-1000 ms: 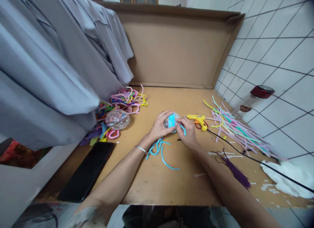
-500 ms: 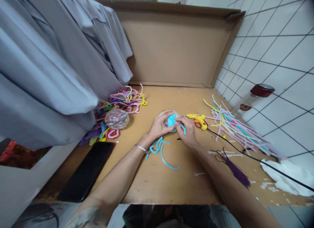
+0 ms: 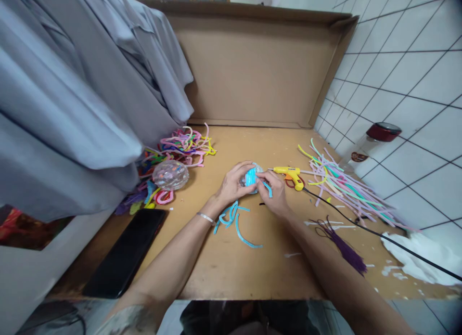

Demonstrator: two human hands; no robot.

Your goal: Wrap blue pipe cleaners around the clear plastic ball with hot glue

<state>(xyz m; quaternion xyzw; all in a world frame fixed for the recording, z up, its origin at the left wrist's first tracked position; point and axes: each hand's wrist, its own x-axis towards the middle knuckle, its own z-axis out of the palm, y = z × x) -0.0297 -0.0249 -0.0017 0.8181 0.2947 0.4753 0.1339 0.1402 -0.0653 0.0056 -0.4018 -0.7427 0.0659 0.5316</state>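
A small clear plastic piece (image 3: 258, 167), rounded and partly covered with rows of blue pipe cleaner (image 3: 250, 177), is held above the middle of the table. My left hand (image 3: 234, 183) is wrapped round its left side. The fingers of my right hand (image 3: 273, 190) pinch a blue pipe cleaner strip (image 3: 267, 188) against it, and the strip's loose end hangs past the fingers. Both hands cover much of the piece. Just below lie several loose blue pipe cleaners (image 3: 230, 215), one curved apart from the rest.
A yellow glue gun (image 3: 288, 172) lies right of my hands, its black cord running right. Farther right are pastel pipe cleaners (image 3: 346, 186), a purple bundle (image 3: 346, 255) and a jar (image 3: 364, 149). Leftward are a clear rounded container (image 3: 171, 175), tangled pipe cleaners (image 3: 187, 145) and a phone (image 3: 126, 253).
Both hands keep nearly the same hold on the plastic piece and the blue strip. The whole view has shifted very slightly.
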